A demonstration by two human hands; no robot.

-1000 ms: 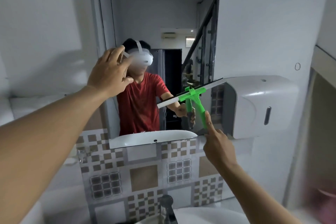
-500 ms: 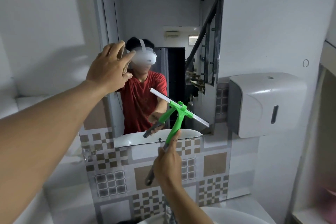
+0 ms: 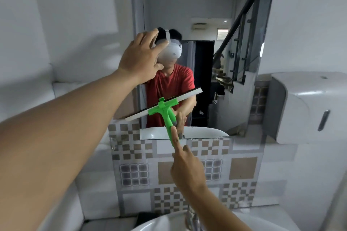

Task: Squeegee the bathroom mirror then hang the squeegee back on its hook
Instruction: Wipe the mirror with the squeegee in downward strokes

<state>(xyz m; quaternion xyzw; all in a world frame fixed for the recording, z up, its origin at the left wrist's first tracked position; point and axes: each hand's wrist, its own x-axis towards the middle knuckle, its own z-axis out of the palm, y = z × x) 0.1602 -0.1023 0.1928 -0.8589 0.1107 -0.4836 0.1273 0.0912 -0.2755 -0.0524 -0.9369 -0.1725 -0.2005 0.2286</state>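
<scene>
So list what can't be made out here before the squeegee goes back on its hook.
- Hook: none identifiable anywhere in the head view.
- Squeegee grip: the lower handle is hidden behind the right hand.
- Blade contact: whether its edge touches the mirror can't be judged.
- Left hand: its palm side is hidden.
- Tap: blurred, cut off by the bottom edge.

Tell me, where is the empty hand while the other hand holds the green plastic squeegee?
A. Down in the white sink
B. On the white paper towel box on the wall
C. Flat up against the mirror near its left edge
C: the left hand is spread on the bathroom mirror near its left edge, while the right hand holds the green plastic squeegee lower down on the glass.
</scene>
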